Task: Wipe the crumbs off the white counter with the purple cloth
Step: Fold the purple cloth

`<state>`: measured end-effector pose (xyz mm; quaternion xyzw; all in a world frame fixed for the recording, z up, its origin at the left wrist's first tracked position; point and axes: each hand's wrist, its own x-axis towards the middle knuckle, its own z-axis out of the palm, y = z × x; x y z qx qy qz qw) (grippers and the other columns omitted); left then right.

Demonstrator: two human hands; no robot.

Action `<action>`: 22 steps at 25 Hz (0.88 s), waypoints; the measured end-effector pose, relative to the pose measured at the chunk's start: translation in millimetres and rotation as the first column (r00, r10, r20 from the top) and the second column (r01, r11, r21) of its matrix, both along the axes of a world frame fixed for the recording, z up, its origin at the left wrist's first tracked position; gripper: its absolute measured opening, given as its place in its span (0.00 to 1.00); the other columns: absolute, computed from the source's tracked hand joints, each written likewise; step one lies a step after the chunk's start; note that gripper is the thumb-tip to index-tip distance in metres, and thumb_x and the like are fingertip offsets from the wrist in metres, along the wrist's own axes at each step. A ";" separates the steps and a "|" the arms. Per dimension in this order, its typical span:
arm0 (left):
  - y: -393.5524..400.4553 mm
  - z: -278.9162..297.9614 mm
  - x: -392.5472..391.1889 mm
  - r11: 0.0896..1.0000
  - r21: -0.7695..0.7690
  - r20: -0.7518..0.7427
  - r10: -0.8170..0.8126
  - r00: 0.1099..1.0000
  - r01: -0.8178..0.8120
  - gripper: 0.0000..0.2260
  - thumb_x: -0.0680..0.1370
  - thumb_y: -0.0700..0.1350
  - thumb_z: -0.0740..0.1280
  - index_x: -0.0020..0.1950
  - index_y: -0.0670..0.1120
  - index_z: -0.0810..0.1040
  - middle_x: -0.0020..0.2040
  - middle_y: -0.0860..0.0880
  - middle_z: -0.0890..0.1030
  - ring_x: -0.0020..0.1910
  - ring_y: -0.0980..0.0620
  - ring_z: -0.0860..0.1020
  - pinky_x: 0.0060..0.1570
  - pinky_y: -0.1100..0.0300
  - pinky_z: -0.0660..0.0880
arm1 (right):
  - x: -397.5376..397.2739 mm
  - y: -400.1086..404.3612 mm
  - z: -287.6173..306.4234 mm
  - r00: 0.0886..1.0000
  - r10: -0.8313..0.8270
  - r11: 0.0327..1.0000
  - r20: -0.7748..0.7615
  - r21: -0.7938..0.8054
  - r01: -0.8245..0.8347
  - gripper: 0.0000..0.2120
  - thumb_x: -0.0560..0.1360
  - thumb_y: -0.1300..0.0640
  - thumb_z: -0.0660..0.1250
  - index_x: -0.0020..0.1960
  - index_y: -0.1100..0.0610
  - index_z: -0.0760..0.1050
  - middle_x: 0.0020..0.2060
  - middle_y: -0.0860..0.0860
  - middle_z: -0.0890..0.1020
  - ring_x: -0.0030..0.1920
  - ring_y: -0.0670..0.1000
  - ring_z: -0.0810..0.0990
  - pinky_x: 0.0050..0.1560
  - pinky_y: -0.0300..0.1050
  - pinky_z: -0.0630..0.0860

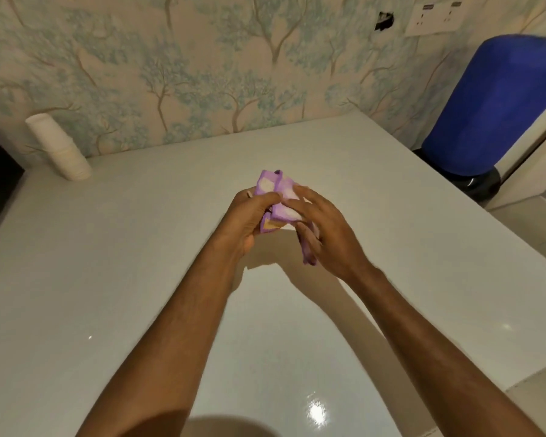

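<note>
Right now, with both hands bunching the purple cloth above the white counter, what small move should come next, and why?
Probably lower the purple-and-white patterned cloth flat onto the glossy white counter. The left hand and right hand both hold it folded up in the air, so no wiping can begin. I cannot make out crumbs here.

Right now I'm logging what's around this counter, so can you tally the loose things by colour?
Purple: 1, the bunched purple fabric cloth held in both hands
White: 1, the stack of white paper cups on the white glossy counter
Blue: 1, the large blue plastic water jug beside it
Total: 3
</note>
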<state>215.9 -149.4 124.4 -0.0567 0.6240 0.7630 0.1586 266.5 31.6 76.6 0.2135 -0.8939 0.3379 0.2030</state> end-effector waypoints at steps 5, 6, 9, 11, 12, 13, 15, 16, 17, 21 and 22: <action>56.1 -8.1 -44.6 1.000 -0.009 -0.022 0.003 1.000 -0.003 0.07 0.80 0.33 0.66 0.53 0.43 0.80 0.42 0.44 0.84 0.35 0.52 0.84 0.32 0.59 0.81 | -34.1 67.1 -5.7 0.896 -0.176 0.763 0.408 -0.518 0.386 0.23 0.82 0.51 0.70 0.75 0.51 0.72 0.75 0.44 0.72 0.76 0.48 0.71 0.67 0.33 0.72; 65.6 -9.6 -54.2 1.000 0.004 -0.020 0.004 1.000 -0.004 0.07 0.80 0.33 0.66 0.54 0.42 0.80 0.43 0.44 0.84 0.36 0.51 0.84 0.32 0.59 0.82 | -45.0 80.8 -8.5 0.825 -0.135 0.652 0.549 -0.578 0.491 0.22 0.82 0.49 0.68 0.74 0.51 0.72 0.73 0.45 0.74 0.74 0.50 0.73 0.65 0.34 0.74; 95.4 -6.4 -83.9 0.996 0.094 -0.010 0.010 1.000 -0.009 0.07 0.80 0.34 0.66 0.56 0.41 0.80 0.40 0.45 0.87 0.36 0.50 0.85 0.33 0.57 0.83 | -80.9 116.9 -15.9 0.643 0.094 0.528 0.760 -0.585 0.615 0.08 0.83 0.45 0.64 0.56 0.48 0.79 0.50 0.45 0.82 0.55 0.48 0.79 0.67 0.49 0.74; 112.6 -10.4 -100.3 0.989 0.144 0.031 0.034 0.999 -0.038 0.07 0.81 0.34 0.66 0.57 0.41 0.80 0.39 0.46 0.87 0.34 0.51 0.85 0.31 0.58 0.81 | -97.5 130.5 -23.8 0.602 0.209 0.464 0.771 -0.620 0.632 0.10 0.81 0.45 0.64 0.48 0.48 0.80 0.41 0.47 0.83 0.44 0.48 0.80 0.61 0.49 0.75; 121.5 -13.6 -106.8 0.986 0.159 0.069 0.043 0.997 -0.053 0.08 0.81 0.35 0.66 0.59 0.41 0.79 0.39 0.45 0.87 0.33 0.51 0.85 0.30 0.59 0.80 | -104.8 137.0 -25.4 0.588 0.257 0.400 0.767 -0.638 0.658 0.10 0.80 0.47 0.65 0.51 0.51 0.81 0.43 0.50 0.84 0.43 0.50 0.81 0.59 0.50 0.78; 126.7 -15.9 -110.4 0.984 0.166 0.085 0.052 0.995 -0.065 0.09 0.81 0.35 0.66 0.61 0.41 0.79 0.40 0.45 0.87 0.33 0.51 0.85 0.29 0.59 0.80 | -109.2 141.8 -23.6 0.580 0.246 0.371 0.777 -0.628 0.684 0.10 0.79 0.50 0.65 0.54 0.54 0.81 0.46 0.53 0.84 0.43 0.51 0.82 0.57 0.51 0.82; 127.5 -24.2 -117.6 0.979 0.175 0.119 0.084 0.989 -0.104 0.13 0.81 0.35 0.65 0.66 0.39 0.77 0.44 0.43 0.86 0.32 0.51 0.85 0.29 0.60 0.80 | -120.4 146.6 -19.4 0.607 0.183 0.416 0.773 -0.621 0.665 0.11 0.78 0.59 0.64 0.56 0.57 0.82 0.47 0.55 0.84 0.43 0.53 0.83 0.45 0.46 0.84; 127.2 -28.0 -124.7 0.973 0.187 0.130 0.115 0.985 -0.138 0.15 0.82 0.35 0.65 0.68 0.38 0.75 0.48 0.41 0.85 0.33 0.50 0.85 0.30 0.59 0.81 | -129.7 147.8 -12.5 0.637 0.111 0.459 0.763 -0.608 0.648 0.12 0.78 0.62 0.63 0.58 0.58 0.81 0.47 0.56 0.84 0.42 0.53 0.82 0.39 0.43 0.82; 125.5 -30.9 -125.3 0.968 0.191 0.136 0.139 0.981 -0.164 0.16 0.82 0.35 0.64 0.70 0.38 0.74 0.52 0.40 0.84 0.36 0.49 0.85 0.33 0.57 0.83 | -135.4 149.9 -7.9 0.664 0.027 0.490 0.747 -0.589 0.643 0.13 0.78 0.63 0.63 0.60 0.58 0.80 0.48 0.56 0.84 0.44 0.54 0.82 0.38 0.41 0.79; 177.9 -35.8 -204.1 0.985 0.015 0.072 0.172 0.983 -0.173 0.16 0.82 0.34 0.63 0.69 0.40 0.76 0.60 0.40 0.83 0.51 0.42 0.83 0.54 0.40 0.82 | -231.5 209.0 -3.6 0.730 -0.211 0.523 0.650 -0.556 0.646 0.17 0.78 0.62 0.67 0.66 0.55 0.72 0.55 0.55 0.80 0.47 0.51 0.81 0.38 0.41 0.79; 179.2 -40.3 -208.2 0.986 -0.045 0.046 0.163 0.986 -0.161 0.15 0.81 0.35 0.64 0.68 0.41 0.76 0.59 0.41 0.83 0.51 0.43 0.82 0.55 0.40 0.82 | -238.5 210.1 -1.8 0.743 -0.234 0.538 0.627 -0.554 0.636 0.17 0.79 0.61 0.68 0.66 0.54 0.71 0.55 0.55 0.79 0.48 0.52 0.82 0.39 0.45 0.80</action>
